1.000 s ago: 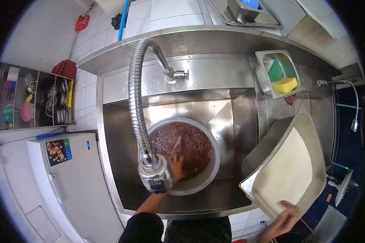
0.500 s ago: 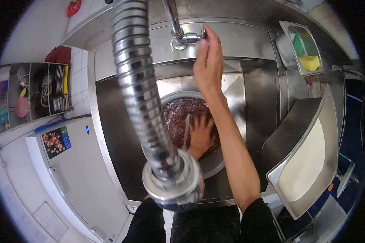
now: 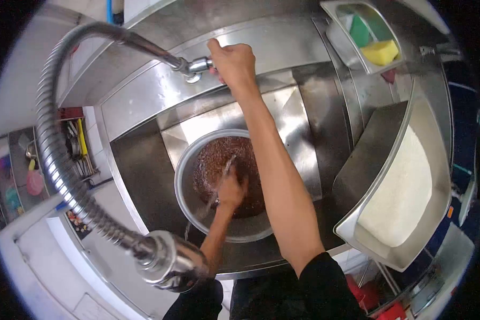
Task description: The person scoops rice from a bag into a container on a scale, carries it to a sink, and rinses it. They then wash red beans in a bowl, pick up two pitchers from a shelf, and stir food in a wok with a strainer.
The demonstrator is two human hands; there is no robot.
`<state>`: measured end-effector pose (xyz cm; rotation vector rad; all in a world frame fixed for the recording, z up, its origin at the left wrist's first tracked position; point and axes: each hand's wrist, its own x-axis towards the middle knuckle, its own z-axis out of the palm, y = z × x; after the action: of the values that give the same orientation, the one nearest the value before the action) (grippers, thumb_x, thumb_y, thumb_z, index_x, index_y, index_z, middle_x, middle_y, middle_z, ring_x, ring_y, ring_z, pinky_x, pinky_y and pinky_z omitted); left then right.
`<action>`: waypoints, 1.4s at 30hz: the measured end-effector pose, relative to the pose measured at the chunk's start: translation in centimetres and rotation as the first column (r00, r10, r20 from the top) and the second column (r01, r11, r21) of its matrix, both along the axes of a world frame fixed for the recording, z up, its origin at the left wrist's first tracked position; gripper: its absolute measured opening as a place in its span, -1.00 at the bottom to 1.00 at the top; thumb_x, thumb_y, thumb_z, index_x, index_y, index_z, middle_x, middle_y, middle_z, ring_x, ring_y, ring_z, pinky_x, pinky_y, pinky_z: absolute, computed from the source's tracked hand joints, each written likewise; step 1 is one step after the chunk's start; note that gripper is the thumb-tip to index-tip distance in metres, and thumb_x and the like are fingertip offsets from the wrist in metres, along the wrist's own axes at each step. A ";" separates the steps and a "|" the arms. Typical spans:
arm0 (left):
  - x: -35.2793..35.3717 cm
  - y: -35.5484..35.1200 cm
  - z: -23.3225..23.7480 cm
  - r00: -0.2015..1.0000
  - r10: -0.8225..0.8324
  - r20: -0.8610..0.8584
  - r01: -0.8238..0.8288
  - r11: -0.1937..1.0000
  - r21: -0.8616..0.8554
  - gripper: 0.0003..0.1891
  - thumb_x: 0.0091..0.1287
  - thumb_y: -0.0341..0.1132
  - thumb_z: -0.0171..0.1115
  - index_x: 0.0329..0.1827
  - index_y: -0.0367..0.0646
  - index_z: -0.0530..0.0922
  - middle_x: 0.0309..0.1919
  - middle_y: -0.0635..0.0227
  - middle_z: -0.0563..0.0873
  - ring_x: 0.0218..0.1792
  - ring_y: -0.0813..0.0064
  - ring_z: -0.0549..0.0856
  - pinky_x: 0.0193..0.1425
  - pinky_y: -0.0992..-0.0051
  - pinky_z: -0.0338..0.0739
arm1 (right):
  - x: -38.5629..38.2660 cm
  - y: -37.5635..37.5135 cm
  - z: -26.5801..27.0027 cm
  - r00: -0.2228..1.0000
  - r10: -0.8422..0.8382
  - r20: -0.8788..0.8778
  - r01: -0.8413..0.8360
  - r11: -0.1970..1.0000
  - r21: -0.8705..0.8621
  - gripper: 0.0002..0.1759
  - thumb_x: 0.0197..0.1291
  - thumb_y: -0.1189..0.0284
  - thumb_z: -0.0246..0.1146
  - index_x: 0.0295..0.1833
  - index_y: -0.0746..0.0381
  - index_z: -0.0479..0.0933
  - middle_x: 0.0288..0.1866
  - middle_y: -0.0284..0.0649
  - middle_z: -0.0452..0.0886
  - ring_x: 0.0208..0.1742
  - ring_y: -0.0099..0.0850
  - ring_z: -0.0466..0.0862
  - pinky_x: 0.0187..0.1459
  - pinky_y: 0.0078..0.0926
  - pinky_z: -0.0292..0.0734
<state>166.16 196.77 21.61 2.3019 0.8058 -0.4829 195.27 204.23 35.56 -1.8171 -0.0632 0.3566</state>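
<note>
A round metal pot (image 3: 182, 184) stands in the sink (image 3: 325, 101), holding a dark reddish-brown mass in liquid. Down in that mass is my left hand (image 3: 232, 191), blurred, its fingers partly hidden. My right hand (image 3: 233, 60) is wrapped round the handle end of the faucet valve (image 3: 200, 64) on the sink's back ledge. From the valve a coiled metal hose (image 3: 48, 133) arches to the left, ending in a spray head (image 3: 173, 261) in front of the pot. A thin stream of water crosses the pot near my left hand.
At the right sits a deep metal container (image 3: 352, 226) with a whitish content. Behind it, a small metal bin (image 3: 340, 45) holds a green cloth and a yellow sponge (image 3: 380, 52). A rack of utensils (image 3: 80, 141) and a white cabinet (image 3: 106, 213) are at the left.
The view has shifted, and the hose and spray head now appear farther left. My right hand has closed at the valve. My left hand has moved within the pot, where liquid now shows.
</note>
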 end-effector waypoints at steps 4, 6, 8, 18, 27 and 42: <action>-2.1 -3.5 -0.3 0.870 -0.454 -0.191 0.490 0.755 0.436 -0.39 0.14 -0.04 0.28 0.28 0.03 0.41 0.13 0.06 0.54 0.26 0.12 0.45 0.38 0.10 0.22 | -2.9 -3.3 0.4 0.996 0.086 -0.002 -0.086 0.991 0.106 -0.57 0.24 0.16 0.22 -0.42 0.36 0.53 -0.57 -0.17 0.62 -0.67 -0.49 0.50 -0.55 -0.56 0.42; 0.1 -2.1 -4.6 0.745 -0.612 -0.264 0.667 0.683 0.296 -0.41 0.10 -0.04 0.31 0.25 0.08 0.47 0.13 0.09 0.55 0.25 0.15 0.46 0.36 0.12 0.26 | -7.4 -7.2 0.3 0.972 -0.024 0.232 0.001 0.995 0.100 -0.73 0.27 0.31 0.21 -0.24 0.36 0.55 -0.45 -0.18 0.65 -0.46 -0.50 0.58 -0.36 -0.57 0.45; 2.5 0.1 -9.8 0.817 -0.467 -0.338 0.485 0.874 -0.033 -0.47 0.13 -0.07 0.28 0.18 -0.04 0.52 0.08 0.06 0.59 0.15 0.08 0.55 0.23 0.11 0.39 | -12.6 -13.3 -0.9 0.983 -0.002 0.181 0.023 0.994 -0.111 -0.82 0.23 0.44 0.24 -0.20 0.37 0.56 -0.39 -0.17 0.64 -0.36 -0.51 0.61 -0.30 -0.53 0.46; -0.7 -5.7 -5.0 0.846 0.403 0.349 -0.407 0.911 -0.065 -0.45 0.24 -0.02 0.17 0.12 -0.31 0.50 0.03 -0.14 0.59 0.05 -0.05 0.58 0.20 0.19 0.43 | -23.4 -28.0 -9.1 0.979 -0.141 0.147 0.192 0.880 -0.434 -0.68 0.31 0.29 0.13 -0.06 0.35 0.47 -0.14 0.04 0.55 -0.07 -0.08 0.57 -0.01 -0.20 0.41; -1.1 -1.2 -15.4 0.848 -0.228 -0.478 0.252 0.968 -0.015 -0.41 0.16 -0.04 0.27 0.23 -0.11 0.42 0.20 -0.09 0.45 0.18 -0.01 0.50 0.20 0.08 0.42 | -23.3 -26.7 -9.6 0.961 -0.015 0.276 0.182 0.788 -0.588 -0.60 0.43 0.25 -0.09 -0.14 0.38 0.48 -0.42 0.19 0.58 -0.39 0.17 0.60 -0.41 -0.03 0.41; 3.6 6.4 -3.9 0.909 0.211 -0.360 -0.279 0.949 -0.146 -0.24 0.22 0.13 0.19 0.36 -0.21 0.31 0.29 -0.04 0.41 0.26 0.07 0.45 0.25 0.28 0.42 | -23.7 -26.9 -9.7 0.994 -0.096 0.054 0.110 0.839 -0.532 -0.59 0.44 0.22 -0.06 -0.22 0.35 0.49 -0.55 0.05 0.52 -0.49 0.00 0.59 -0.44 -0.17 0.40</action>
<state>169.77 203.15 17.75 1.9265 1.1460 -0.8195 171.57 177.31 25.87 -2.3712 0.1316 0.2906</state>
